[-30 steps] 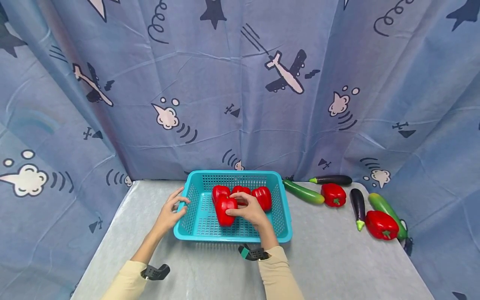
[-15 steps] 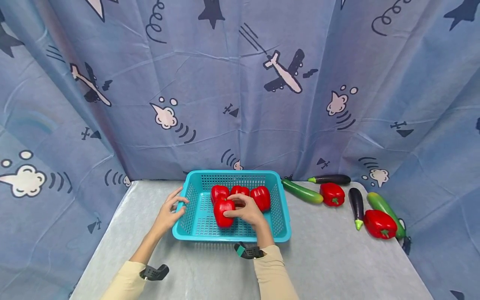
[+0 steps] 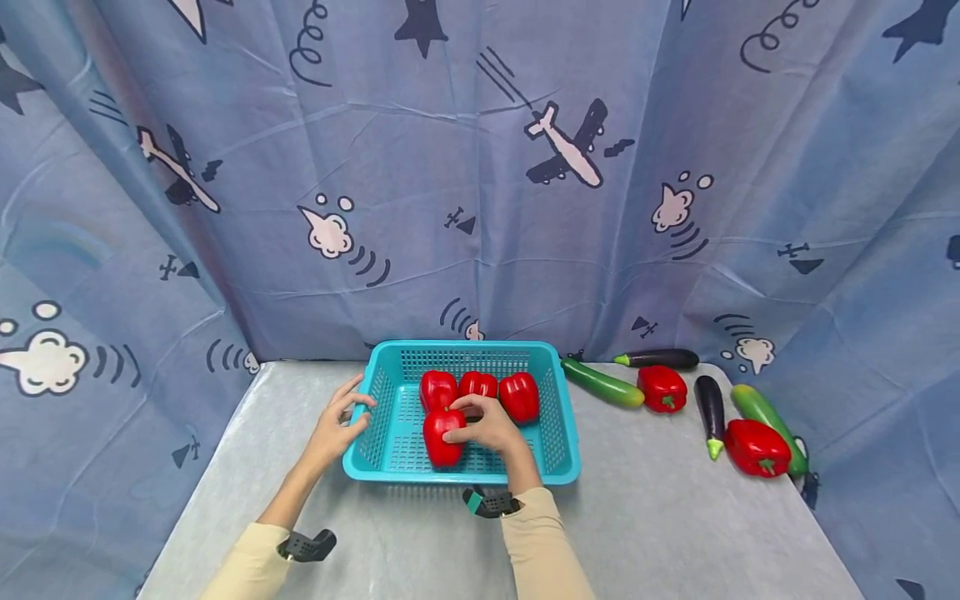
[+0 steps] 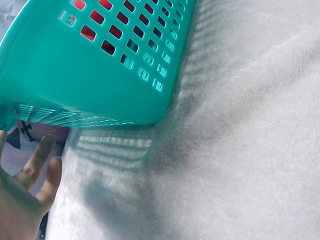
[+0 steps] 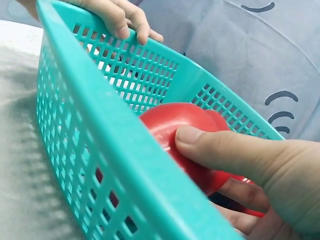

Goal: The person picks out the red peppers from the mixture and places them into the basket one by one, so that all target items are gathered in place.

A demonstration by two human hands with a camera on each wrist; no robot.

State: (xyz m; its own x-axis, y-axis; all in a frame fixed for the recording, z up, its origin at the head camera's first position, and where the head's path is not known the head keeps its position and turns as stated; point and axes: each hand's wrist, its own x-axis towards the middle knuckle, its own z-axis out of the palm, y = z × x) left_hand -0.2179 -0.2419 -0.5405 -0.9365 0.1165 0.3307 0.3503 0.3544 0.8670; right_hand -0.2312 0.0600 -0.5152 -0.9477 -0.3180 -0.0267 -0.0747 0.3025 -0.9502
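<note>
In the head view a turquoise plastic basket with slotted walls stands on the table. My right hand grips a red bell pepper inside it, near the front wall. The right wrist view shows the thumb pressed on the pepper's side, with fingers partly hidden beneath. Behind it in the basket are three more red bell peppers. My left hand holds the basket's left rim; the right wrist view shows its fingertips hooked over the rim, and other fingers extend outside the wall.
To the basket's right lie a green cucumber, an eggplant and a red bell pepper. Near the table's right edge are another eggplant, bell pepper and cucumber. A blue patterned curtain hangs behind.
My right hand has moved the held bell pepper slightly left and toward the front wall of the basket. The left hand stays at the left rim.
</note>
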